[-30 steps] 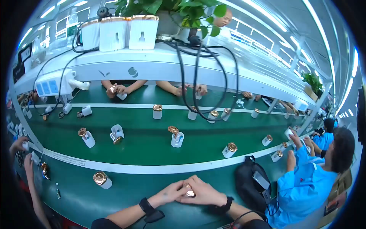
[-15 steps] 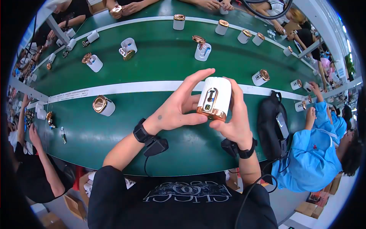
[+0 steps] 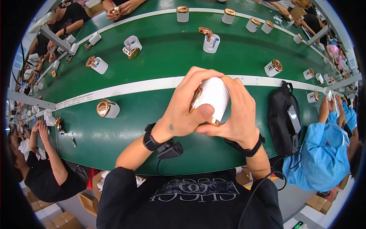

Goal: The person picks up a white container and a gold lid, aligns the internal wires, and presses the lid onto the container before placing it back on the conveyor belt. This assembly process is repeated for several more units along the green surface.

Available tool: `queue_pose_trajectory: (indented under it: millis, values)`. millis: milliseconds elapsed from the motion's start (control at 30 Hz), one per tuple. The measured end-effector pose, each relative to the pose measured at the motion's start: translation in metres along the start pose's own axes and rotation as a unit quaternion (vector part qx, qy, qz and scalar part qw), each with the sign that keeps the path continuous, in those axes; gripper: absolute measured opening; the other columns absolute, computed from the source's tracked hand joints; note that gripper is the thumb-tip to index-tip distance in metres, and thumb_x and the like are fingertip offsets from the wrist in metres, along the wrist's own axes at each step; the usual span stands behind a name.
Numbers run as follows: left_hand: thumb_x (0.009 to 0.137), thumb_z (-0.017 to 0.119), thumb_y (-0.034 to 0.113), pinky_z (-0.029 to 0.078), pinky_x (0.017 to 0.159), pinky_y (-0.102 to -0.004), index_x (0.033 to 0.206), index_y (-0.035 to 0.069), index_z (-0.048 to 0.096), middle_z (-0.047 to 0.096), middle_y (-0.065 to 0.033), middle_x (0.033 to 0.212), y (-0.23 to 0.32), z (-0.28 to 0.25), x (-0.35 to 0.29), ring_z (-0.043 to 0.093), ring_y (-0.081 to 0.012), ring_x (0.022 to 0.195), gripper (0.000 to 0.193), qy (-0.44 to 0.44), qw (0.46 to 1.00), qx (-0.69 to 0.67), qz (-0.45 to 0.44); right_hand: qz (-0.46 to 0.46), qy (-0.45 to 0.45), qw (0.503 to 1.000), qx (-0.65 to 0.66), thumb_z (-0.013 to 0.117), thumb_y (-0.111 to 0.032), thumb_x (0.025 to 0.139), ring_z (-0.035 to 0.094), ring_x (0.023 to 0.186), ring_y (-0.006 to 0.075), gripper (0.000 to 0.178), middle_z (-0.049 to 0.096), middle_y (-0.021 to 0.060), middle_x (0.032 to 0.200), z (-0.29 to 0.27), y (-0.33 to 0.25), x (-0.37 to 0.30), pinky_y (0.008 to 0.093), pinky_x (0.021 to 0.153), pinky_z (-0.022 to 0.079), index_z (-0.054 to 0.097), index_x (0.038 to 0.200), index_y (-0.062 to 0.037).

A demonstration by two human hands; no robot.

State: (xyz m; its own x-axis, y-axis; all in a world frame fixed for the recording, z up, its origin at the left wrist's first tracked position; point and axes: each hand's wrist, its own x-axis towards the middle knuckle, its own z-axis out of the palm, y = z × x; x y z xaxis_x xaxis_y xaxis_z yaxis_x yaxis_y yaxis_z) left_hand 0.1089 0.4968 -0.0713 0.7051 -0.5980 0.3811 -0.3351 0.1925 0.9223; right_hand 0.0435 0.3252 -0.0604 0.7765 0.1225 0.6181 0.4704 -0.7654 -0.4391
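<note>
Both my hands hold a white ribbed canister-shaped device [image 3: 218, 97] with gold trim, raised above the green table. My left hand [image 3: 179, 110] wraps its left side, the thumb pressed on the lower front and the fingers over the top. From the other side, my right hand [image 3: 244, 112] grips it, with fingers at the upper edge and the thumb near the gold lower end. The gold-framed panel faces left and is partly hidden by my left hand. A similar gold-topped canister [image 3: 108, 108] stands on the table to the left.
A black bag [image 3: 277, 122] with a phone [image 3: 293, 116] lies at right, beside a co-worker in blue [image 3: 320, 156]. Past the white divider strip [image 3: 152, 84] stand several canisters, some with lids open [image 3: 211, 43]. At left are a small circuit part [image 3: 73, 139] and another person's arms [image 3: 47, 149].
The device has been turned in my hands: its display panel faced me and now points left, with the ribbed side showing. My right fingers have moved over its top. The view has shifted slightly.
</note>
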Motion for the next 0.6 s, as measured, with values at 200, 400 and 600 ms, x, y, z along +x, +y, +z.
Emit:
queue_pose_trajectory:
  millis: [200, 400, 600]
  values:
    - [0.102, 0.05, 0.043, 0.048, 0.077, -0.0334, 0.128, -0.005, 0.053, 0.056, -0.0125, 0.107, -0.021, -0.002, -0.001, 0.059, -0.019, 0.09, 0.056, 0.056, 0.995, -0.016, 0.075, -0.002, -0.005, 1.0, 0.026, 0.093, -0.05, 0.063, 0.059, 0.086, 0.0329, 0.091, 0.06, 0.0149, 0.098, 0.01, -0.003, 0.011, 0.0416, 0.075, 0.051, 0.056, 0.125, 0.0043]
    - [0.103, 0.047, 0.033, 0.048, 0.075, -0.0307, 0.127, -0.006, 0.053, 0.057, -0.0115, 0.103, -0.028, -0.004, 0.007, 0.058, -0.0164, 0.087, 0.046, 0.07, 0.994, 0.0, 0.086, 0.032, -0.047, 0.996, 0.071, 0.089, -0.051, 0.066, 0.061, 0.094, 0.0358, 0.092, 0.06, 0.0192, 0.106, 0.01, 0.005, 0.012, 0.0439, 0.082, 0.051, 0.054, 0.13, 0.0054]
    - [0.106, 0.045, 0.043, 0.053, 0.081, -0.0334, 0.13, -0.004, 0.055, 0.065, -0.0146, 0.115, -0.02, -0.013, 0.011, 0.065, -0.0195, 0.095, 0.054, 0.096, 0.994, -0.046, -0.011, 0.07, -0.076, 0.988, 0.112, 0.095, -0.039, 0.061, 0.06, 0.1, 0.0354, 0.094, 0.06, 0.0175, 0.112, 0.011, 0.007, 0.021, 0.0425, 0.085, 0.051, 0.054, 0.135, 0.0019]
